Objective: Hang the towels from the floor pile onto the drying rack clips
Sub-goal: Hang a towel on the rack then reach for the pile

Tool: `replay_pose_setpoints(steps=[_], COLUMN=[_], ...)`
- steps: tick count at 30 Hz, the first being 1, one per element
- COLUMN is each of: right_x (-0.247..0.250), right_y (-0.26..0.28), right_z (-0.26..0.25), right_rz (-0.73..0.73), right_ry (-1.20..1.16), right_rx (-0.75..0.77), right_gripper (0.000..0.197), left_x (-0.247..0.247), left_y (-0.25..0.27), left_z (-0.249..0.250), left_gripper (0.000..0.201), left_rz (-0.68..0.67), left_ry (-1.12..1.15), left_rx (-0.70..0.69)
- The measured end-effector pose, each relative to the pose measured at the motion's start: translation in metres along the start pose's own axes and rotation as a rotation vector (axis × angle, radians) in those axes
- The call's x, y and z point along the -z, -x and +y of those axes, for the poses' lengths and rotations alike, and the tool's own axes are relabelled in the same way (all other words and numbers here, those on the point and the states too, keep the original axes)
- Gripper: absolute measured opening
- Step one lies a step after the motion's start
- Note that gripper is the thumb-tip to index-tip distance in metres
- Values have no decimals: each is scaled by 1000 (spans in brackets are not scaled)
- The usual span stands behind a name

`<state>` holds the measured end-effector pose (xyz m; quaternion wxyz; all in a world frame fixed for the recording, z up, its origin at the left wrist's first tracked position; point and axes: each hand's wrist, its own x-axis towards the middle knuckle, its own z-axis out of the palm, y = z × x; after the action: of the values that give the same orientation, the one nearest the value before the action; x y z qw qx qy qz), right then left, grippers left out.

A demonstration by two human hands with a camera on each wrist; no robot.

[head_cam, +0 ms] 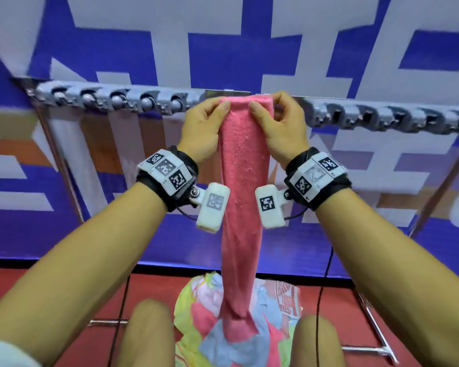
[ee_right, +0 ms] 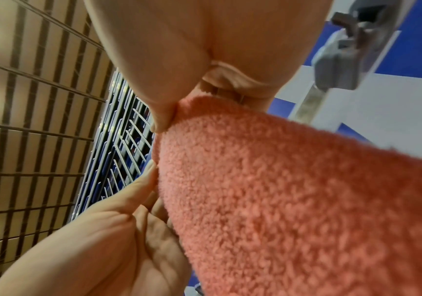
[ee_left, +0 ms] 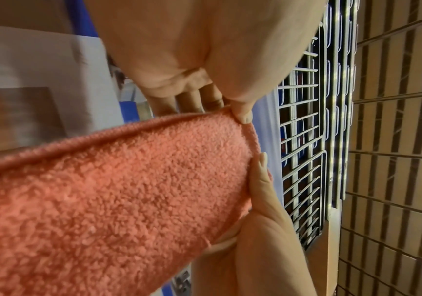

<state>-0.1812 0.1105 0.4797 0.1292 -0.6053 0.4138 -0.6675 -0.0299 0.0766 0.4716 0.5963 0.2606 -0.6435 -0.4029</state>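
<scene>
The top edge of the pink towel (head_cam: pixel 245 165) is pinched in the closed grip of the left hand (head_cam: pixel 204 131) and right hand (head_cam: pixel 281 128); no writing is legible.

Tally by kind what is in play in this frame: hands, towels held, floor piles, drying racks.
Hands: 2, the left hand and the right hand, each pinching the towel's top edge
pink towel, held: 1
floor pile: 1, its towels too jumbled to count
drying rack: 1
Total: 5
</scene>
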Motion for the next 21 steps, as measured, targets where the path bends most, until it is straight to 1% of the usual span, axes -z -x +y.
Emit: replay_pose_setpoints(steps=[3, 6, 10, 12, 14, 15, 16, 18, 21], right_x=[2, 3, 1, -1, -3, -4, -6, -11, -19], right_y=[-18, -29, -33, -31, -28, -25, -23, -22, -25], right_z=[-18, -27, -33, -33, -32, -31, -30, -33, -40], right_rz=[12, 30, 40, -8, -112, -159, -192, -221, -200], right_ry=[3, 1, -63, -161, -252, -279, -292, -280, -210], right_rx=[47, 64, 3, -75, -153, -183, -196, -160, -66], right_gripper=[19, 20, 24, 20, 31, 33, 29, 21, 21], left_x=[-3, -5, -3, -3, -3, -3, -3, 0, 5], left_y=[-14, -25, -35, -37, -36, -35, -33, -31, -27], left_z=[21, 32, 41, 45, 48, 49, 49, 48, 42], left_gripper=[36, 28, 16, 15, 16, 16, 16, 19, 30], left_rz=[11, 2, -31, -48, -54, -56, -56, -51, -36], left_ry=[35, 89, 136, 166, 176, 169, 161, 150, 184], left_rx=[-16, -28, -46, -52, -46, -42, -40, -32, 7])
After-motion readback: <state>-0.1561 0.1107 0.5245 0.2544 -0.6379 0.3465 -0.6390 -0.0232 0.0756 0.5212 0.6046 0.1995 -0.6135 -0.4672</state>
